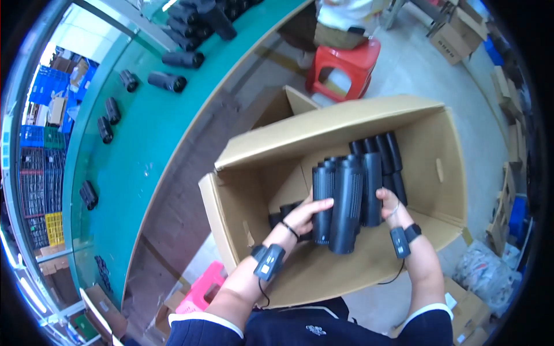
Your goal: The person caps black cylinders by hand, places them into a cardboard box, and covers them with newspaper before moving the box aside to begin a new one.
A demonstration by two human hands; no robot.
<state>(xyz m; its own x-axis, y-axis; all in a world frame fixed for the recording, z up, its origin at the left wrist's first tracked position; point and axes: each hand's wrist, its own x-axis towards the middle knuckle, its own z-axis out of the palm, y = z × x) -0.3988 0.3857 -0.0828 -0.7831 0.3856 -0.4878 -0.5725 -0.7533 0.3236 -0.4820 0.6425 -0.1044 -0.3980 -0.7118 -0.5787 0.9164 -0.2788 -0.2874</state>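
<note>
My left hand (304, 217) and my right hand (388, 203) press from both sides on a cluster of black ribbed cylinders (347, 210). The cluster is upright, slightly tilted, inside the open cardboard box (323, 131). My left thumb lies across the front of the leftmost cylinder; the rest of that hand's fingers are mostly hidden. The right thumb shows at the side of the rightmost one, with the other fingers behind it. More black cylinders (393, 151) stand against the box's far right side. Others, dark and partly covered, lie low by my left hand.
A green table (147, 132) curves along the left, with single black cylinders (167, 81) and a pile of them at its far end. Beyond the box are a red stool (346, 69) and a seated person. A pink stool (202, 291) stands near my left arm.
</note>
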